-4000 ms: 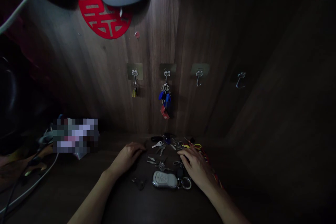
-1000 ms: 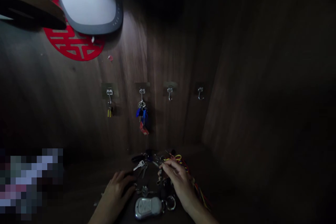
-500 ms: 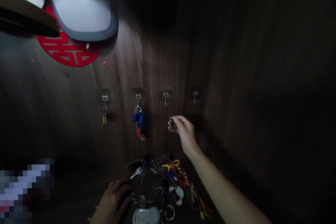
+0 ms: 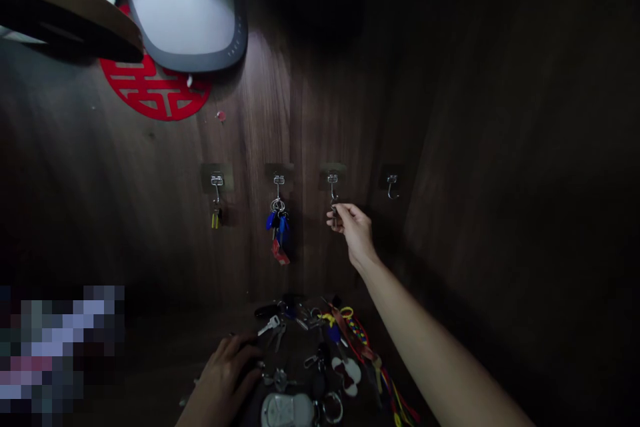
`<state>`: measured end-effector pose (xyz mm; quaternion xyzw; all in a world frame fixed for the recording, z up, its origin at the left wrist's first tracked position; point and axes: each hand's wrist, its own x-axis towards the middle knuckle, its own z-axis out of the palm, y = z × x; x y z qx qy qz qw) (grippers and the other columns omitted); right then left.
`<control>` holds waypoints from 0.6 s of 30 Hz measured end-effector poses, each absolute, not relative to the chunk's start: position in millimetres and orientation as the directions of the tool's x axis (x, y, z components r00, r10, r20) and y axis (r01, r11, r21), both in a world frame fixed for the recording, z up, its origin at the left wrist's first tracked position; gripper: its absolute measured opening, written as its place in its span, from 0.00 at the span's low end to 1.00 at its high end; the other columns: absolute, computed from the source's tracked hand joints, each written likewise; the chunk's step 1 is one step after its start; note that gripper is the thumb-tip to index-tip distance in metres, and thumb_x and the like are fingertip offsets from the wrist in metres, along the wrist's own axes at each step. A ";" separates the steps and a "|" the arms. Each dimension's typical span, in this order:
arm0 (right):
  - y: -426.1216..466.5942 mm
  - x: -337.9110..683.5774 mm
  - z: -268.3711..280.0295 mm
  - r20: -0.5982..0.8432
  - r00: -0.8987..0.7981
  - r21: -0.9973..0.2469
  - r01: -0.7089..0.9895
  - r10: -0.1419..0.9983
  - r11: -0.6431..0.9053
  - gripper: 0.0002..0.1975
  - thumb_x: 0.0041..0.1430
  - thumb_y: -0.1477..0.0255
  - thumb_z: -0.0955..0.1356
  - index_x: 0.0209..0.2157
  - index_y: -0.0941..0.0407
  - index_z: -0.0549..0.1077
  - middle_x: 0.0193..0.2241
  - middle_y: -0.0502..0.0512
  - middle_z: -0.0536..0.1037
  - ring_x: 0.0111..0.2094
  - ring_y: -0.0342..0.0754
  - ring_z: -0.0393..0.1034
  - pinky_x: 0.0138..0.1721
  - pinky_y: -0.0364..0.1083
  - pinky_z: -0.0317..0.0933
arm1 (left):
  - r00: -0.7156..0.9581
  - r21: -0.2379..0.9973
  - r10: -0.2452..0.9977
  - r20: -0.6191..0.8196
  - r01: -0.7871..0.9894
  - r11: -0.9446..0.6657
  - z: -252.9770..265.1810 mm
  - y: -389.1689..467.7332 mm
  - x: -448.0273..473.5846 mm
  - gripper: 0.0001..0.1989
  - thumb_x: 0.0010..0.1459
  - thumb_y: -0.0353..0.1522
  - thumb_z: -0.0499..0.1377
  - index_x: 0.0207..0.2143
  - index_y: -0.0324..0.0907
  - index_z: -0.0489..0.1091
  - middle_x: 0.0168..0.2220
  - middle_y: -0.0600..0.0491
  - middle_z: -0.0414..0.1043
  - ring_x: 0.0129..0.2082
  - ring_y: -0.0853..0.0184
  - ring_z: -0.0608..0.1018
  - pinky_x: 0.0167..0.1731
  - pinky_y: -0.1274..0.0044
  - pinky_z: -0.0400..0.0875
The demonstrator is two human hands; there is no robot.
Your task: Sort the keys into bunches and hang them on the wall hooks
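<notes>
My right hand [image 4: 354, 227] pinches a small bunch of keys [image 4: 335, 215] just under the third wall hook [image 4: 333, 183]; whether their ring has caught on the hook I cannot tell. On the second hook [image 4: 279, 181] hang keys with blue heads and a red tag [image 4: 280, 250]. A yellow-marked key [image 4: 215, 218] hangs from the leftmost hook [image 4: 217, 181]. The rightmost hook [image 4: 393, 185] carries nothing. My left hand [image 4: 227, 370] rests on the surface below, fingers apart, beside loose keys [image 4: 280, 380] and a grey remote [image 4: 287, 409].
More keys [image 4: 270, 325], a colourful braided cord [image 4: 357, 330], a white bone-shaped tag [image 4: 347, 375] and a metal ring [image 4: 333, 407] lie on the surface. Above, a grey cap [image 4: 185, 13] hangs before a red cut-out ornament [image 4: 160, 93]. A curved-edged object [image 4: 75, 10] juts in at upper left.
My right hand has lifted the keys up to the third hook. The whole view has shifted a little. My left hand stays on the surface.
</notes>
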<state>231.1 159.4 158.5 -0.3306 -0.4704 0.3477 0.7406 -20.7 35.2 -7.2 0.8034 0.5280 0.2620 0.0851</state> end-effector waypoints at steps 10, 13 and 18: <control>157.1 232.4 137.4 0.410 0.263 -0.848 -0.243 0.873 0.471 0.14 0.45 0.60 0.70 0.30 0.55 0.72 0.25 0.50 0.79 0.22 0.41 0.71 0.22 0.38 0.60 | 0.299 0.476 0.918 0.260 0.788 -0.392 6.8 26.6 -21.4 0.10 0.56 0.32 0.55 0.40 0.49 0.73 0.49 0.53 0.71 0.49 0.60 0.72 0.51 0.65 0.66; 150.8 230.7 126.8 0.388 0.236 -0.864 -0.243 0.891 0.441 0.15 0.46 0.59 0.70 0.31 0.55 0.72 0.26 0.50 0.78 0.23 0.41 0.71 0.23 0.39 0.61 | 0.294 0.503 0.915 0.277 0.767 -0.398 7.7 25.7 -25.4 0.11 0.57 0.31 0.55 0.42 0.50 0.71 0.48 0.54 0.72 0.49 0.62 0.72 0.52 0.66 0.65; 137.3 227.5 107.4 0.358 0.182 -0.895 -0.215 0.916 0.392 0.15 0.47 0.59 0.70 0.33 0.55 0.73 0.26 0.51 0.78 0.23 0.41 0.71 0.23 0.39 0.60 | 0.213 0.582 0.931 0.296 0.733 -0.352 6.8 27.3 -30.9 0.15 0.58 0.31 0.52 0.47 0.49 0.67 0.47 0.54 0.73 0.47 0.65 0.74 0.49 0.72 0.67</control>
